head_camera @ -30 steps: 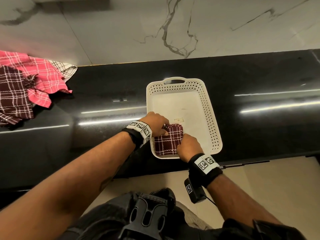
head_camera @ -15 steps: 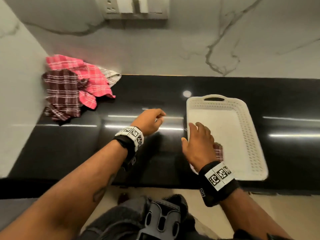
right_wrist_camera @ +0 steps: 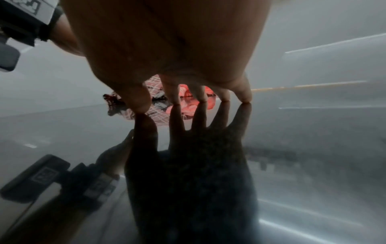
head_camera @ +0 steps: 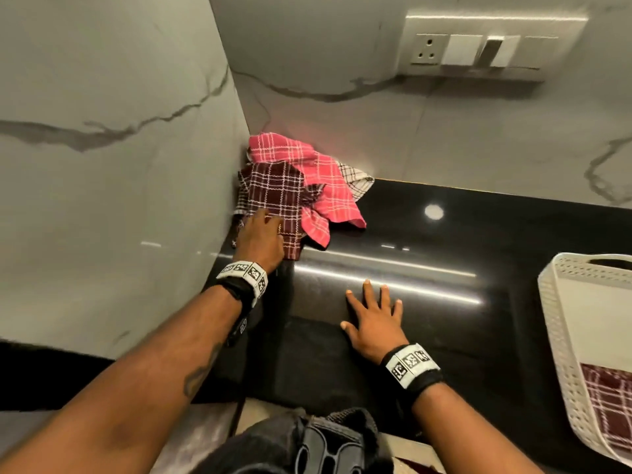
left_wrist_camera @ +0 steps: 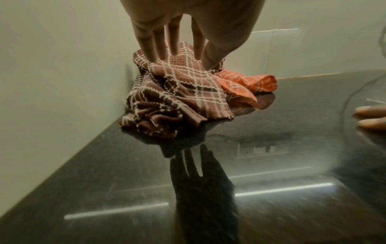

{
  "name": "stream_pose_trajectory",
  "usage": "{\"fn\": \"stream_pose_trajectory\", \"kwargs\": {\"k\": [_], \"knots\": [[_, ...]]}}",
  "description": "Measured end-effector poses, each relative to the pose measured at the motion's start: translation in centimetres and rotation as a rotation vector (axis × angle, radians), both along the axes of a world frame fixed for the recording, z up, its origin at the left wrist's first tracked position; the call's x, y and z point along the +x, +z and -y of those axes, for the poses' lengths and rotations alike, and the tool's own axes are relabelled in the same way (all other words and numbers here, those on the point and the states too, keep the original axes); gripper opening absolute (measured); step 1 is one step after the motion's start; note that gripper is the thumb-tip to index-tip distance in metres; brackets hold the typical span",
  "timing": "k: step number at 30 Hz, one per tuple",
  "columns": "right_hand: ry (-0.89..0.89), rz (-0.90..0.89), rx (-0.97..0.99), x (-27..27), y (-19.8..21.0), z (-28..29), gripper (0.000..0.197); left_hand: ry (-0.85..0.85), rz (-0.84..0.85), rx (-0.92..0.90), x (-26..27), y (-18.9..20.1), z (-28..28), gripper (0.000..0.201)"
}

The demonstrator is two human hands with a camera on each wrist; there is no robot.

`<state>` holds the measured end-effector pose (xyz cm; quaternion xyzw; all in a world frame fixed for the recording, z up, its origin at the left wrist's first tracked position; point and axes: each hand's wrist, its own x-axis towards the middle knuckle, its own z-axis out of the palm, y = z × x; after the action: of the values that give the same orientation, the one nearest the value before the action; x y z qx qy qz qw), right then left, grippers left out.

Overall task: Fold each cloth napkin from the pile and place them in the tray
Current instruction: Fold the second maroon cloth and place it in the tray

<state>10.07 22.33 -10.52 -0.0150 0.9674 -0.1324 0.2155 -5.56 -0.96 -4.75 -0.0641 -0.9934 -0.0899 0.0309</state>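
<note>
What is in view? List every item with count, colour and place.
maroon plaid napkin: one, crumpled, in the counter's corner, front of the pile.
pink plaid napkin: one, behind and right of it.
white checked napkin: one, mostly hidden at the pile's back.
folded maroon napkin: one, in the tray's near end.
tray: one, white perforated, right on the counter.
counter: one, glossy black.
switch panel: one, white, on the marble wall.
left hand: fingers on the maroon plaid napkin.
right hand: fingertips spread on the counter.
</note>
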Motion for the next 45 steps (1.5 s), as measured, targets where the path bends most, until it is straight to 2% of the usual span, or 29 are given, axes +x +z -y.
{"fn": "stream_pose_trajectory", "kwargs": {"k": [3, 4, 8, 11, 14, 16, 18, 20, 22, 24, 27, 30, 31, 33, 35, 37, 39, 41, 43, 44, 45], "knots": [[-0.043, -0.015, -0.015, 0.3, -0.4, -0.1, 0.071, 0.11, 0.087, 0.014, -2.4, -0.2, 0.7, 0.067], [-0.045, -0.006, -0.017, 0.2, -0.4, -0.2, 0.071, 0.148, 0.115, 0.07, -3.1, -0.2, 0.9, 0.067], [-0.061, 0.015, -0.038, -0.1, 0.1, -0.1, 0.072, 0.143, 0.064, 0.295, -3.9, 0.6, 1.7, 0.015], [-0.082, 0.03, -0.065, -0.4, 0.6, 0.0, 0.069, -0.031, 0.028, 0.433, -0.9, 1.9, 0.9, 0.005], [-0.174, 0.009, -0.181, -1.0, 1.0, -0.3, 0.056, -0.4, 0.176, 0.538, 4.6, 1.7, -0.3, 0.004], [-0.306, -0.051, -0.312, -1.5, 1.3, -0.8, 0.052, -0.564, 0.37, 0.476, 7.9, 0.0, -0.7, 0.01], [-0.426, -0.112, -0.441, -1.8, 1.6, -1.0, 0.05, -0.604, 0.518, 0.383, 10.0, -1.8, -1.0, 0.014], [-0.481, -0.077, -0.537, -2.1, 1.8, -0.4, 0.046, -0.608, 0.562, 0.315, 11.0, -2.7, -1.3, 0.02], [-0.488, -0.041, -0.574, -2.6, 1.8, 0.6, 0.052, -0.608, 0.577, 0.282, 11.3, -2.9, -1.4, 0.026], [-0.5, -0.077, -0.513, -3.5, 1.6, 1.3, 0.057, -0.604, 0.582, 0.282, 11.2, -2.8, -1.2, 0.028], [-0.564, -0.139, -0.348, -5.5, 1.9, 2.2, 0.048, -0.626, 0.589, 0.256, 11.2, -2.5, -0.9, 0.029], [-0.722, -0.133, -0.323, -7.5, 1.9, 2.8, 0.053, -0.678, 0.62, 0.215, 11.5, -2.4, -0.7, 0.029], [-0.759, -0.121, -0.33, -7.9, 1.9, 2.9, 0.048, -0.682, 0.63, 0.204, 11.6, -2.3, -0.7, 0.03], [-0.825, -0.121, -0.392, -8.4, 1.7, 2.5, 0.032, -0.666, 0.579, 0.164, 11.6, -1.9, -0.6, 0.031], [-0.884, -0.167, -0.556, -8.3, 2.0, 2.0, 0.028, -0.604, 0.389, 0.172, 11.2, -1.0, -0.5, 0.028], [-0.861, -0.269, -0.679, -7.8, 3.0, 1.3, 0.033, -0.549, 0.139, 0.333, 10.0, 0.4, -1.0, 0.022], [-0.761, -0.338, -0.771, -7.0, 4.6, 0.6, 0.038, -0.573, -0.008, 0.447, 8.1, 2.2, -1.9, 0.026], [-0.634, -0.328, -0.851, -6.3, 6.3, 0.1, 0.039, -0.667, -0.015, 0.346, 5.8, 3.9, -3.6, 0.048], [-0.535, -0.308, -0.896, -5.5, 7.8, -0.4, 0.038, -0.785, 0.08, 0.181, 3.8, 5.5, -5.7, 0.068], [-0.499, -0.308, -0.911, -5.1, 8.5, -0.8, 0.037, -0.829, 0.142, 0.116, 3.0, 6.2, -6.7, 0.069], [-0.476, -0.307, -0.922, -4.5, 9.2, -1.2, 0.036, -0.862, 0.193, 0.065, 2.2, 6.9, -7.7, 0.062]]}}
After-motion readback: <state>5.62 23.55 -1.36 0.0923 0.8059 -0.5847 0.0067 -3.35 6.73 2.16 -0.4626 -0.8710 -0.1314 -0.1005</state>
